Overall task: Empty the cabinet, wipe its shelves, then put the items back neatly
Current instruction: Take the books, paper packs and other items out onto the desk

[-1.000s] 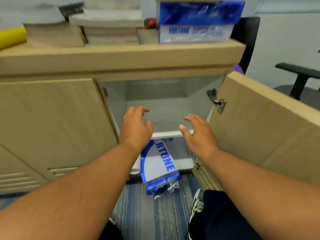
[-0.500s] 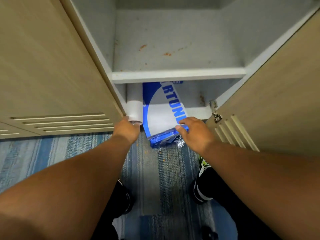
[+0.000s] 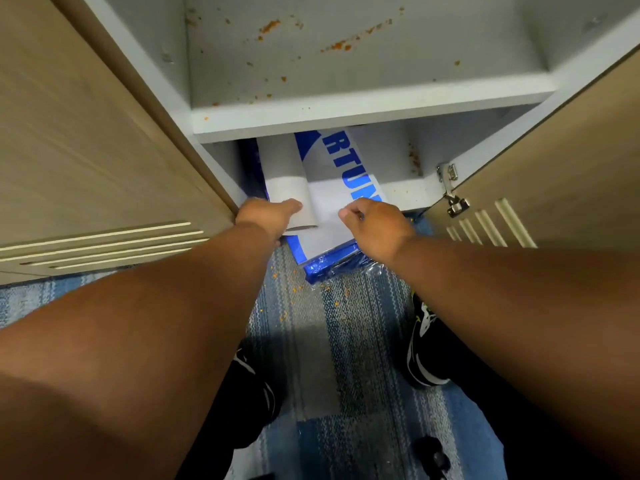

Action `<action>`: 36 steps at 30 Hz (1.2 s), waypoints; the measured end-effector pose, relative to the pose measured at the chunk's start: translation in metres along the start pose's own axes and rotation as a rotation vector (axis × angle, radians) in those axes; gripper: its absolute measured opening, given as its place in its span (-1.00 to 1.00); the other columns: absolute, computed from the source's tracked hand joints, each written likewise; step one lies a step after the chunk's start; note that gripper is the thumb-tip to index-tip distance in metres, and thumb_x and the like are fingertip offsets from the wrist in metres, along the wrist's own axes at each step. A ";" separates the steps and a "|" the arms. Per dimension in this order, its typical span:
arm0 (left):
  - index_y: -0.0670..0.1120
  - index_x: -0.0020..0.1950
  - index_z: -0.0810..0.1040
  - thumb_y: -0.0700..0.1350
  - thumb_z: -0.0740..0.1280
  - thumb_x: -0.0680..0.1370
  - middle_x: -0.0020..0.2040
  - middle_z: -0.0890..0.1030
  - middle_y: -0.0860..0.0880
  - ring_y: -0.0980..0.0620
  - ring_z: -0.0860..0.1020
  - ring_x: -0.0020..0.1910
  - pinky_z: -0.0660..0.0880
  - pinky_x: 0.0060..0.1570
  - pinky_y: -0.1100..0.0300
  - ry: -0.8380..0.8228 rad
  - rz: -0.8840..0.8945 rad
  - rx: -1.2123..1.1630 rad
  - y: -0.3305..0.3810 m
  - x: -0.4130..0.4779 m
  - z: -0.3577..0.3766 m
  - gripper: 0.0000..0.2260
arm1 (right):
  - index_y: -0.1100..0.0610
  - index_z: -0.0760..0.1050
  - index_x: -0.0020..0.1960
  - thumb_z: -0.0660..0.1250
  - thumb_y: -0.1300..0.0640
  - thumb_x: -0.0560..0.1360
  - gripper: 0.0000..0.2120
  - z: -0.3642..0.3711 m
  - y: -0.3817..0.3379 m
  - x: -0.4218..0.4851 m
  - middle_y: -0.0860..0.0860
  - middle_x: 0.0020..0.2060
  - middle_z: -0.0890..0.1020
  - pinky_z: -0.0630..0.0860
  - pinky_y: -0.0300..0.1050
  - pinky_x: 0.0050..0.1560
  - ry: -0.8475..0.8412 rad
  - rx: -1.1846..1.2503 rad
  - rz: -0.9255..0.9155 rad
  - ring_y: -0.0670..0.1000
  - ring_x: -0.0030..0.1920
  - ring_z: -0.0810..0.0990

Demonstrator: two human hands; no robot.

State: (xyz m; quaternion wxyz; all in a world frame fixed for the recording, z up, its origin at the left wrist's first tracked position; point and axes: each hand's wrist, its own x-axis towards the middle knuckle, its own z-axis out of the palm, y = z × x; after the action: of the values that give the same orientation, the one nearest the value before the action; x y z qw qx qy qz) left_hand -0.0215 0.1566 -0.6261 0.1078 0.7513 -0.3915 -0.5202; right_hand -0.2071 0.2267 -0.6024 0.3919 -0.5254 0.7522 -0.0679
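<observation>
Left hand (image 3: 266, 217) grips cylindrical roll (image 3: 283, 169); right hand (image 3: 378, 227) pinches glossy pack (image 3: 337, 181).

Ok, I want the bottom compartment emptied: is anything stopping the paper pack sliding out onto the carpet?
Only the white roll, lying on top of the paper pack with the left hand gripping its end. The carpet in front shows only crumbs.

You've got pale grey shelves (image 3: 346, 119) freckled with rusty-orange specks, light woodgrain doors (image 3: 86, 133), a plain white roll (image 3: 287, 181) beside a white-and-royal-blue pack (image 3: 332, 220) with blue lettering, blue-grey striped carpet (image 3: 329, 341), and black shoes (image 3: 424, 341) with white and neon-yellow accents.
</observation>
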 end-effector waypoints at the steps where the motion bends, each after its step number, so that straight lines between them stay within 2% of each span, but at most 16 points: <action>1: -0.14 0.16 0.59 0.15 0.54 0.37 0.03 0.66 -0.10 -0.11 0.65 -0.07 0.67 -0.06 0.00 -0.023 -0.012 -0.016 -0.001 -0.002 0.001 -0.50 | 0.04 0.52 0.29 0.14 -0.12 0.67 -0.66 0.001 -0.004 0.002 0.02 0.15 0.60 0.35 -0.20 0.04 0.002 0.028 0.004 0.00 0.05 0.49; 3: -0.14 0.12 0.58 0.15 0.54 0.35 0.01 0.63 -0.09 -0.07 0.63 -0.13 0.68 -0.10 0.04 -0.075 -0.033 -0.008 -0.006 -0.006 0.004 -0.50 | 0.04 0.51 0.32 0.13 -0.11 0.67 -0.64 0.003 -0.013 0.010 0.03 0.18 0.59 0.33 -0.22 0.04 0.010 0.075 0.018 -0.02 0.04 0.47; 5: -0.15 0.07 0.56 0.15 0.53 0.37 0.00 0.60 -0.08 -0.04 0.60 -0.18 0.67 -0.02 -0.01 -0.093 -0.041 0.002 -0.012 -0.013 0.009 -0.53 | 0.03 0.47 0.38 0.12 -0.14 0.67 -0.60 0.004 -0.023 0.020 0.02 0.26 0.58 0.35 -0.21 0.07 0.017 0.136 0.039 0.00 0.08 0.49; 8: -0.15 -0.04 0.56 0.12 0.53 0.37 -0.07 0.61 -0.10 -0.05 0.59 -0.21 0.66 0.02 -0.08 -0.126 -0.050 0.018 -0.021 -0.025 0.020 -0.61 | 0.04 0.40 0.46 0.16 -0.20 0.64 -0.51 0.000 -0.040 0.037 0.05 0.38 0.51 0.42 -0.12 0.23 0.035 0.175 0.045 0.07 0.30 0.50; 11: -0.17 0.08 0.63 0.09 0.52 0.41 -0.04 0.67 -0.09 -0.04 0.62 -0.19 0.66 -0.07 -0.02 -0.199 -0.029 0.033 -0.044 -0.042 0.034 -0.60 | 0.11 0.30 0.53 0.27 -0.25 0.58 -0.35 -0.004 -0.055 0.047 0.07 0.43 0.45 0.43 -0.07 0.34 0.013 0.130 0.042 0.11 0.39 0.46; 14: -0.11 0.09 0.65 0.09 0.51 0.46 -0.02 0.70 -0.02 0.00 0.64 -0.11 0.59 -0.06 0.16 -0.307 0.029 0.079 -0.074 -0.064 0.047 -0.66 | 0.12 0.25 0.54 0.41 -0.30 0.46 -0.18 0.006 -0.060 0.048 0.08 0.42 0.46 0.46 -0.04 0.32 -0.033 0.084 0.083 0.12 0.36 0.48; 16: -0.10 0.05 0.68 0.10 0.52 0.45 -0.10 0.71 0.02 0.04 0.65 -0.15 0.52 -0.16 0.23 -0.386 0.060 0.136 -0.090 -0.073 0.050 -0.68 | 0.13 0.20 0.55 0.47 -0.30 0.40 -0.09 0.018 -0.059 0.045 0.09 0.41 0.46 0.47 -0.03 0.30 -0.069 0.060 0.108 0.13 0.35 0.49; 18: -0.06 -0.02 0.66 0.11 0.52 0.46 -0.20 0.66 0.03 0.07 0.59 -0.25 0.46 -0.29 0.23 -0.502 0.084 0.184 -0.095 -0.075 0.045 -0.73 | 0.15 0.23 0.51 0.52 -0.25 0.38 -0.10 0.028 -0.055 0.042 0.11 0.37 0.48 0.50 -0.03 0.19 -0.084 -0.009 0.137 0.16 0.30 0.51; 19: -0.04 -0.03 0.64 0.12 0.51 0.48 -0.18 0.65 0.00 0.06 0.58 -0.21 0.46 -0.30 0.22 -0.535 0.080 0.172 -0.094 -0.074 0.039 -0.74 | 0.15 0.28 0.46 0.53 -0.21 0.38 -0.17 0.032 -0.053 0.040 0.13 0.32 0.52 0.51 -0.03 0.09 -0.080 -0.051 0.151 0.16 0.24 0.54; 22: 0.03 0.05 0.60 0.16 0.37 0.57 0.07 0.66 -0.06 -0.04 0.62 0.08 0.59 -0.05 0.06 -0.455 0.012 -0.024 -0.080 -0.057 0.013 -0.77 | 0.16 0.35 0.34 0.53 -0.11 0.38 -0.32 0.038 -0.044 0.033 0.12 0.19 0.56 0.48 -0.07 -0.08 -0.067 -0.077 0.204 0.15 0.11 0.58; 25: 0.08 0.14 0.50 0.18 0.20 0.66 0.15 0.61 -0.05 0.00 0.59 0.14 0.57 0.17 -0.11 -0.369 0.059 -0.122 -0.051 -0.037 -0.008 -0.77 | 0.16 0.33 0.36 0.57 -0.06 0.34 -0.28 0.040 -0.036 0.018 0.11 0.18 0.54 0.51 -0.05 -0.03 -0.089 -0.018 0.223 0.13 0.11 0.56; 27: 0.07 0.24 0.47 0.23 0.21 0.64 0.18 0.59 -0.01 0.02 0.58 0.15 0.59 0.15 -0.07 -0.326 0.109 -0.150 -0.031 -0.025 -0.011 -0.70 | 0.17 0.33 0.36 0.58 -0.01 0.33 -0.27 0.042 -0.029 0.004 0.10 0.17 0.54 0.49 -0.05 -0.04 -0.107 0.041 0.240 0.10 0.06 0.53; 29: 0.06 0.37 0.44 0.31 0.29 0.55 0.25 0.58 0.01 0.03 0.59 0.16 0.58 0.17 -0.09 -0.323 0.092 -0.184 -0.014 -0.016 -0.010 -0.50 | 0.16 0.32 0.35 0.59 0.04 0.32 -0.28 0.048 -0.020 -0.014 0.08 0.13 0.52 0.46 -0.07 -0.05 -0.130 0.109 0.270 0.09 0.04 0.49; 32: 0.12 0.45 0.38 0.44 0.45 0.22 0.29 0.58 0.06 0.00 0.60 0.16 0.63 0.03 -0.10 -0.348 -0.018 -0.247 -0.003 -0.014 -0.009 -0.13 | 0.15 0.33 0.33 0.59 0.10 0.32 -0.31 0.060 -0.003 -0.043 0.06 0.08 0.49 0.43 -0.09 -0.06 -0.149 0.176 0.302 0.09 0.02 0.48; 34: 0.08 0.43 0.38 0.37 0.53 0.24 0.26 0.60 0.03 -0.03 0.61 0.15 0.65 -0.14 -0.03 -0.350 -0.042 -0.289 -0.002 -0.023 -0.008 -0.16 | 0.13 0.34 0.31 0.61 0.15 0.29 -0.31 0.070 0.010 -0.062 0.08 0.11 0.54 0.47 -0.07 -0.02 -0.171 0.212 0.324 0.10 0.03 0.52; 36: 0.01 0.36 0.41 0.19 0.58 0.36 0.18 0.63 -0.02 -0.05 0.63 0.06 0.64 -0.17 -0.03 -0.326 -0.062 -0.312 -0.007 -0.034 -0.005 -0.33 | 0.10 0.34 0.32 0.63 0.17 0.25 -0.26 0.076 0.020 -0.079 0.11 0.14 0.57 0.52 -0.04 0.04 -0.216 0.174 0.350 0.11 0.04 0.53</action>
State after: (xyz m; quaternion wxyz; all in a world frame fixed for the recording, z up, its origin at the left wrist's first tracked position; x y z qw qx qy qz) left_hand -0.0192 0.1837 -0.6039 0.1420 0.6431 -0.2955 -0.6921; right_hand -0.1605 0.3262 -0.6239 0.5198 -0.3553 0.7769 -0.0068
